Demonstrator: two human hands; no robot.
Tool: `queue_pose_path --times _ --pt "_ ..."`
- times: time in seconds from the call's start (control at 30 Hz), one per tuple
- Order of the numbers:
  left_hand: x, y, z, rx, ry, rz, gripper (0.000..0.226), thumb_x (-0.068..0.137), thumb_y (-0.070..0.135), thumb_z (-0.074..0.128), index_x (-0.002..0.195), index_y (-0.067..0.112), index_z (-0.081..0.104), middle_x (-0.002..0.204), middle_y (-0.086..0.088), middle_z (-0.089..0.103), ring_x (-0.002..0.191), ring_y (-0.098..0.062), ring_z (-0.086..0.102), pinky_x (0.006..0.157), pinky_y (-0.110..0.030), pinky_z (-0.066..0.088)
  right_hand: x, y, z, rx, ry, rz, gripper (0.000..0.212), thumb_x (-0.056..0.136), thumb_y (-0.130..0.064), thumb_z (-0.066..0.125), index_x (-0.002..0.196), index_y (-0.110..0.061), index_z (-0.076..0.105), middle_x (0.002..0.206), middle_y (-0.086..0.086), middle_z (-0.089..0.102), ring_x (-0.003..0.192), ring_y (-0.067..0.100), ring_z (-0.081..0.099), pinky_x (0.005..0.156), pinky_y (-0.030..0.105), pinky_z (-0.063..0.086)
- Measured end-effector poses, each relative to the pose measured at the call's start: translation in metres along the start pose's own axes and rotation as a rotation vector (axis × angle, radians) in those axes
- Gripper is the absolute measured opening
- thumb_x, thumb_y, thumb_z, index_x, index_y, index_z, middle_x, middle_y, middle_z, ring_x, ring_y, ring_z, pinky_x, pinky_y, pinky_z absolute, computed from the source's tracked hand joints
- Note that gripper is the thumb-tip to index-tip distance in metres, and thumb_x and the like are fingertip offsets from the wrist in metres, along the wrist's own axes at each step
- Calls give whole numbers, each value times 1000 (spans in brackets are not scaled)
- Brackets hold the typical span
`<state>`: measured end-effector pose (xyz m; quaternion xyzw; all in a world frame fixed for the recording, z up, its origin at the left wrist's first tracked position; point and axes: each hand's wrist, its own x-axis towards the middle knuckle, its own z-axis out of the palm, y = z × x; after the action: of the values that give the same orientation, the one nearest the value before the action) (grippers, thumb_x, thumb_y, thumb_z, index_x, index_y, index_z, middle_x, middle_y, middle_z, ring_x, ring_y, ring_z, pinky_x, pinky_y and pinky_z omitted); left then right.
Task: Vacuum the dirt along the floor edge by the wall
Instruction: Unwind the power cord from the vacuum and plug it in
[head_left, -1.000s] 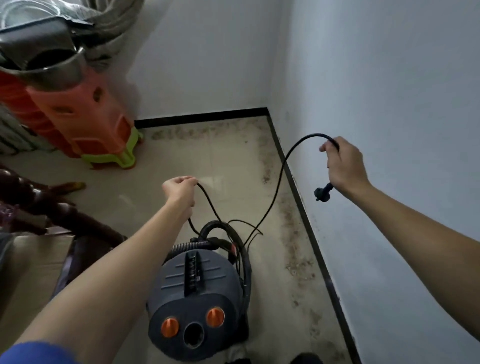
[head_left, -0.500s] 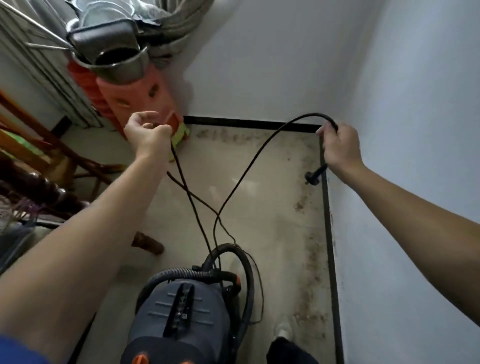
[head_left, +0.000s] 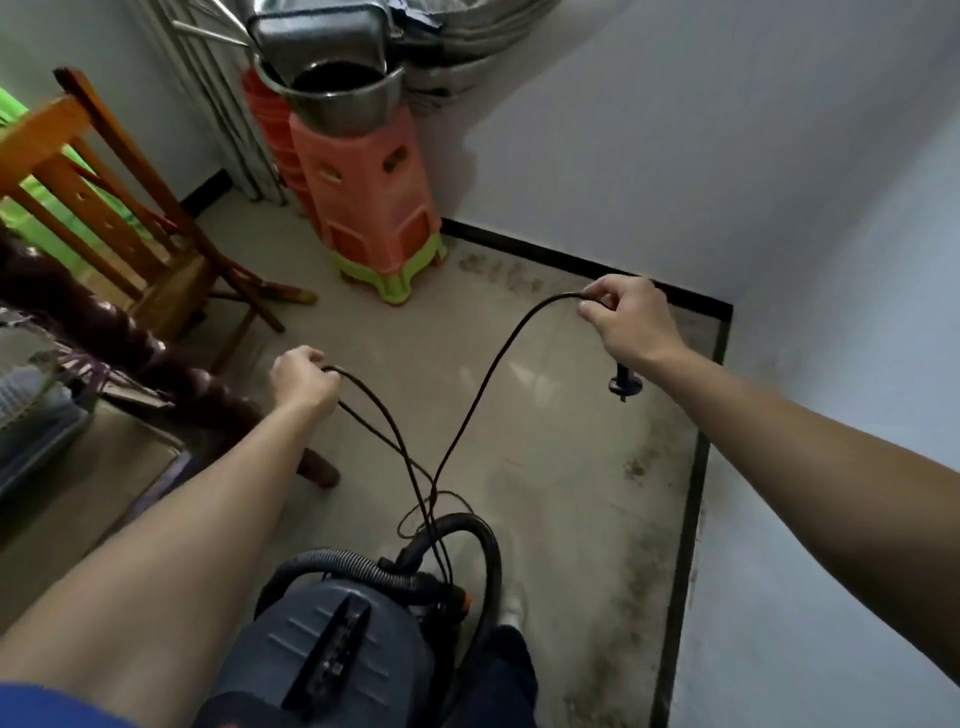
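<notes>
Grubby corner of a tiled floor (head_left: 545, 415) is what I'm dealing with, white wall (head_left: 831, 260) on the right and a black skirting strip (head_left: 693, 519) along its bottom. The dirt (head_left: 636, 465) runs in a dark speckled band right beside that strip, with more by the far wall near the stacked orange stools (head_left: 371, 208). None of it looks touched, so I'd say I'm at the setup stage, sorting out the power cord (head_left: 488, 374) before any actual vacuuming.

The vacuum (head_left: 332, 634) sits on the floor right below me, hose (head_left: 343, 564) curled over its top. My right hand (head_left: 631, 322) has its fingers curled round the cord close to the end, with the plug (head_left: 625, 385) dangling just under my wrist. My left hand (head_left: 304, 382) is closed round a loop of the same cord. Both hands are well apart, cord sagging down to the machine.

Next up, I reckon: find a socket (can't see one in view), then get the hose down along that edge. Cord looks a bit tangled near the vacuum, so probably shake that out first.
</notes>
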<state>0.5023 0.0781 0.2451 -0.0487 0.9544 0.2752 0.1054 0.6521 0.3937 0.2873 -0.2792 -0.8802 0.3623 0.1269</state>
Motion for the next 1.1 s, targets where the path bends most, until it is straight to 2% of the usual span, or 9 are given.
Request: queue_pose_path --times 0.1,0.23,0.33,0.47,0.6,0.7,0.83,1.0,1.1 --pt "25 -5 20 6 -100 -103 57 86 8 64 139 12 45 140 -17 45 128 -32 45 104 -42 42 35 -5 6 -66 16 -23 17 90 -38 63 102 -30 72 72 -15 61 77 16 60 73 34 50" --pt "50 24 48 -23 -228 -95 45 86 8 61 130 14 54 127 -15 57 114 -30 55 90 -33 48 82 -16 7 -59 14 -124 20 93 -36 62 106 -29 74 91 -7 74 86 19 68 81 43 54" --pt "54 64 70 -40 -424 -7 43 85 11 65 127 17 57 122 -12 61 107 -26 59 87 -31 49 106 -22 1 99 61 -165 17 94 -33 62 103 -25 74 73 -19 68 63 7 63 69 48 56" --pt "56 135 99 -75 -568 175 72 80 25 76 143 26 40 140 -9 46 124 -25 49 100 -37 45 148 -34 -23 221 140 -281 11 94 -29 62 97 -26 72 65 -28 61 56 -4 55 60 31 50" --pt "65 211 132 -193 -613 245 76 80 42 74 144 31 34 146 -7 40 130 -25 44 105 -44 41 200 -38 -54 379 243 -335 7 94 -23 64 97 -25 69 73 0 68 56 3 54 53 12 45" --pt "85 263 160 -290 -577 229 48 90 44 61 131 21 52 131 -9 55 118 -23 54 100 -42 45 244 -23 -81 437 308 -362 7 94 -18 64 98 -17 69 67 -27 63 63 -7 54 65 19 44" --pt "119 334 197 -378 -541 278 29 98 37 48 104 12 61 97 -3 62 91 -18 58 84 -33 46 307 26 -106 429 303 -354 4 95 -23 62 94 -21 66 61 -27 56 57 -3 48 61 28 43" --pt "151 425 240 -404 -882 73 62 101 50 28 83 4 66 68 -8 70 65 -24 68 76 -34 49 392 105 -126 348 294 -191 15 95 -31 63 86 -19 65 55 -16 49 54 3 42 57 29 37" --pt "158 474 266 -368 -978 65 72 98 56 31 63 5 67 51 -7 53 50 -24 57 67 -35 54 435 149 -146 307 336 -95 19 93 -38 63 82 -23 63 55 -13 47 50 3 42 52 25 35"
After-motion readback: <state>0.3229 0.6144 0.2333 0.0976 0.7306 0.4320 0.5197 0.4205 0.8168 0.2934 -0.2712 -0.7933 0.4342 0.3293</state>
